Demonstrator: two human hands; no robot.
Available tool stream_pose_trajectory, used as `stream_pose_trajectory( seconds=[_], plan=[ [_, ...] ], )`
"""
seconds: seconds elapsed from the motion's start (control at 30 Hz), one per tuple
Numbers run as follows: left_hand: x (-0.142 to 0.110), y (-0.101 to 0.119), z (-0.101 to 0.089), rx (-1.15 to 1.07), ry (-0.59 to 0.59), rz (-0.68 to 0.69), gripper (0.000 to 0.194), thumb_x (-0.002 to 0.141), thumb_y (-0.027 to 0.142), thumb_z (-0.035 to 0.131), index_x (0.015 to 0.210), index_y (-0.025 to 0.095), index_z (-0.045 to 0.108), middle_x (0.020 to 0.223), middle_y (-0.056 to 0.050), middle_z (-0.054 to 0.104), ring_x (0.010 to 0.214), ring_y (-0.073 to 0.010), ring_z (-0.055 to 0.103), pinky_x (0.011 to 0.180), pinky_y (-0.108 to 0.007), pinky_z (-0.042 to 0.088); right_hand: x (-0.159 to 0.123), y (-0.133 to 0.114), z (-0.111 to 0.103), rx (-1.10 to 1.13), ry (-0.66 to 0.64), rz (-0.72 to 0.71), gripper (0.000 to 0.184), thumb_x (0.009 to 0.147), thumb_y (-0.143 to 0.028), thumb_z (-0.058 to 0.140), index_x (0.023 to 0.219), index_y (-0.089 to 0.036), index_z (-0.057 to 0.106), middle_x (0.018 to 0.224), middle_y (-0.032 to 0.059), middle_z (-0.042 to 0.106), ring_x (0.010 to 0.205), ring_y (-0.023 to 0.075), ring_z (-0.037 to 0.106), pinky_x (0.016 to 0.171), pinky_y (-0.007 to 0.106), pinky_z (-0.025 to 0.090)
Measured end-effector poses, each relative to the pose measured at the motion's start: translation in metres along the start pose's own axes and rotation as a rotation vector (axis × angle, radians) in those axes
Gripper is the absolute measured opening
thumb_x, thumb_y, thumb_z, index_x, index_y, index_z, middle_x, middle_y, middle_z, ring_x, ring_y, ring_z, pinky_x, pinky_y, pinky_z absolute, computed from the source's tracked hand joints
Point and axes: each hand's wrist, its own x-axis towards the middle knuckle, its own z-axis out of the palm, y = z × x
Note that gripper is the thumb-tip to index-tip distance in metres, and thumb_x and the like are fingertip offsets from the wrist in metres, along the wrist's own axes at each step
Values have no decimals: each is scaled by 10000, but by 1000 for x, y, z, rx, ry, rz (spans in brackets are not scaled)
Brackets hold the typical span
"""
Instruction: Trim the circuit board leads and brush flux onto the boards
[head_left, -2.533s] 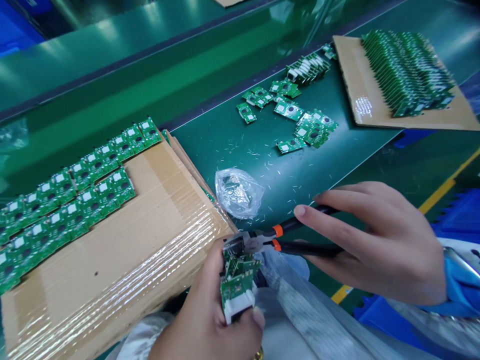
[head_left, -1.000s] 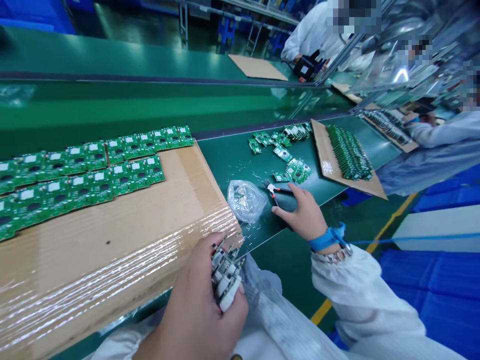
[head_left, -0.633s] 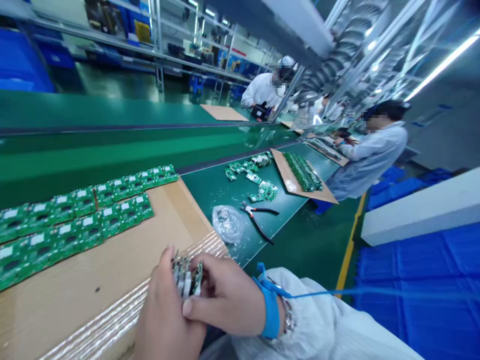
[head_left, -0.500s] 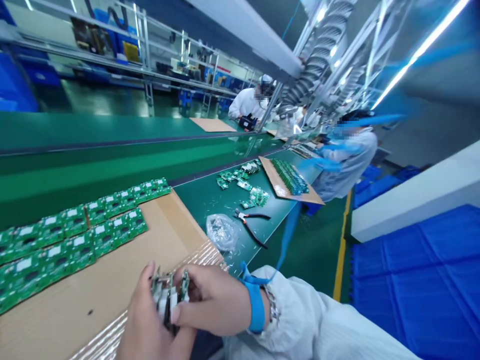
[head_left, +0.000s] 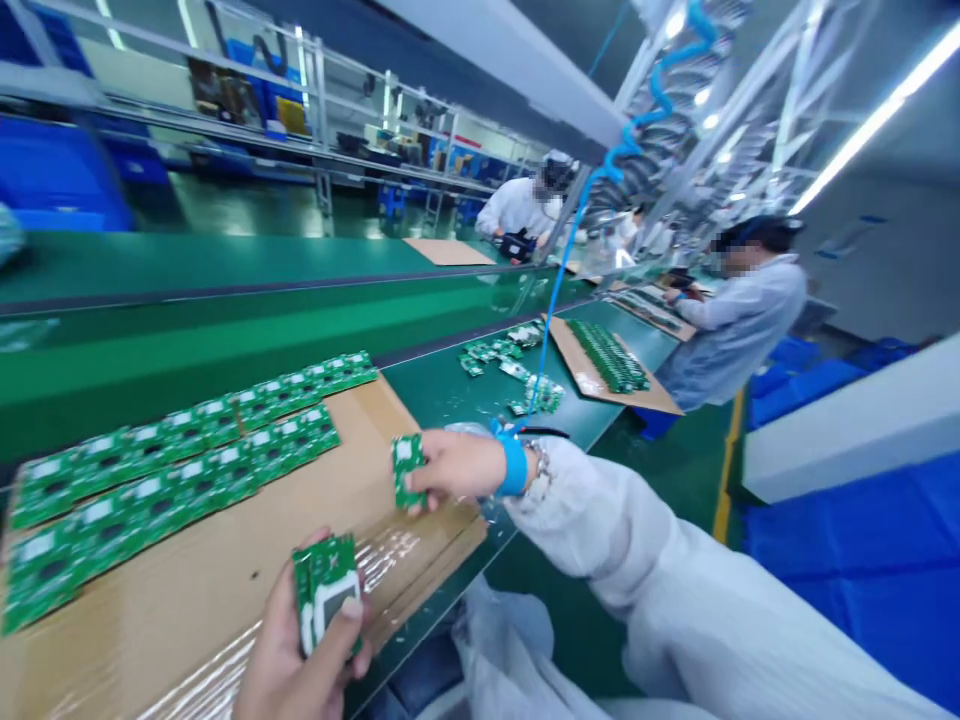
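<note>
We're on the head view, and the action is right in front of us! Our left grip (head_left: pixel 300 650) sits low in the frame, curled narrow around a small stack of green circuit boards (head_left: pixel 326 590), its thumb pressed on a white-framed square part on the glossy top board. Our right grip (head_left: pixel 461 465) stretches out over a corrugated cardboard sheet (head_left: pixel 157 610), pinching a single green board (head_left: pixel 408 470) by its edge, just left of the fingers. A blue wrist strap (head_left: pixel 514 465) circles that wrist, next to a puffy white sleeve (head_left: pixel 600 510). Rows of green boards (head_left: pixel 187 470) lie flat on the cardboard, and clear plastic film (head_left: pixel 397 550) shines along its near edge. Further out, on the green worktop (head_left: pixel 442 390), loose boards (head_left: pixel 495 352) lie scattered beside a second cardboard sheet (head_left: pixel 589 385) packed with boards standing on edge (head_left: pixel 607 355). A co-worker (head_left: pixel 739 320) in a pale smock stands to the right of the worktop.
</note>
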Motion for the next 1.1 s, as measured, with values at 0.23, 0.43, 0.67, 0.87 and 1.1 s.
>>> stream_pose_trajectory(
  seconds=[0.23,0.43,0.67,0.87,1.1],
  plan=[
    [-2,0,-9,-16,75,-34,877,483,417,839,1237,205,444,735,11,553,579,-127,441,429,-214,390,80,-18,-25,-294,334,-30,167,758,-100,585,611,-140,514,465,-58,477,471,77,492,490,200,394],
    [-5,5,-8,-36,137,-25,735,555,388,794,1191,217,468,728,19,563,533,-90,435,448,-184,371,103,-19,-22,-417,439,-22,177,862,-296,582,862,-121,613,728,-16,618,607,88,573,605,257,498],
    [-1,6,-12,-9,130,-39,692,597,382,761,1209,243,472,720,28,560,504,-82,447,466,-192,369,110,-18,-19,-428,538,-41,264,755,-126,599,1006,-148,676,834,37,709,723,143,645,701,254,490],
    [1,6,-12,47,152,8,630,638,408,719,1186,217,475,840,-1,573,527,-85,436,466,-209,384,84,-28,-13,-408,503,-112,240,738,-116,547,935,-149,680,847,36,692,834,157,626,770,256,453],
    [5,13,-3,488,279,309,537,704,354,635,1201,205,496,1009,-74,632,893,-251,600,757,-348,459,10,-17,55,-11,-47,-115,241,681,-347,682,780,-179,539,576,-51,551,526,93,531,491,196,398]
  ],
)
